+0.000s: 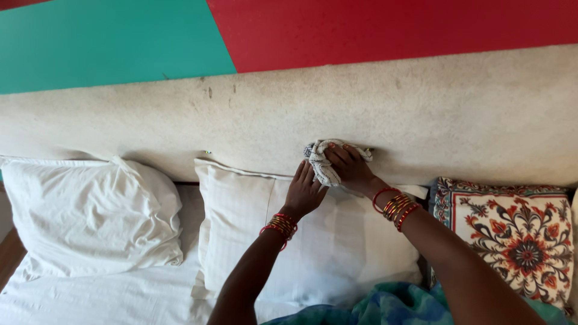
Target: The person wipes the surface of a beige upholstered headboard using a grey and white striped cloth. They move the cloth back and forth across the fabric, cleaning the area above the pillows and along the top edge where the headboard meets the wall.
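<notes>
1. Wiping in hand: right hand (352, 168) clenches a crumpled cloth (325, 159) against the beige headboard (253, 114), far side.
2. Left hand (304, 192) rests fingers spread on the white pillow (337, 241).
3. Next stroke likely needs firm pressure along the soiled padding.

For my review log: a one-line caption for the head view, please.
Right hand presses a crumpled cloth against the beige headboard; left hand rests on a white pillow.

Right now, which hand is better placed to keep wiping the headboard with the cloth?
Right hand: it already presses the cloth against the headboard. The left hand rests on the pillow.
</notes>
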